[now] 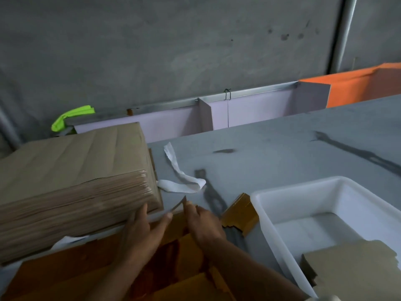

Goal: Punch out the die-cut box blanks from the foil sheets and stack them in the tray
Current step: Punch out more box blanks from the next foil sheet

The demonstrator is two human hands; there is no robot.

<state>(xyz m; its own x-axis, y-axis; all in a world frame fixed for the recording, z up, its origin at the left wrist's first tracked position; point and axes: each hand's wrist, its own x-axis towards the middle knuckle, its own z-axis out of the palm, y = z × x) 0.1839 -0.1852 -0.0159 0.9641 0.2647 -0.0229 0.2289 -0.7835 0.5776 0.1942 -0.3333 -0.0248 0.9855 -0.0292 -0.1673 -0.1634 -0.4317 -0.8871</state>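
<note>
A gold foil sheet [91,266] lies on the table in front of me, under both forearms. My left hand [145,227] and my right hand [201,220] each pinch a thin strip of the sheet's edge [179,205] that stands up between them. A tall stack of brown sheets [71,181] sits at the left, touching my left hand. At the right stands a white plastic tray [299,196] holding a pile of punched blanks [351,263] in its near corner. A loose gold piece [240,213] leans by the tray's left wall.
A white paper strip [180,174] curls on the grey table behind my hands. Dark thin offcuts [210,192] lie near it. A lilac partition [249,111] and an orange panel [358,85] run along the far edge, below a grey wall. A neon green object [71,116] sits far left.
</note>
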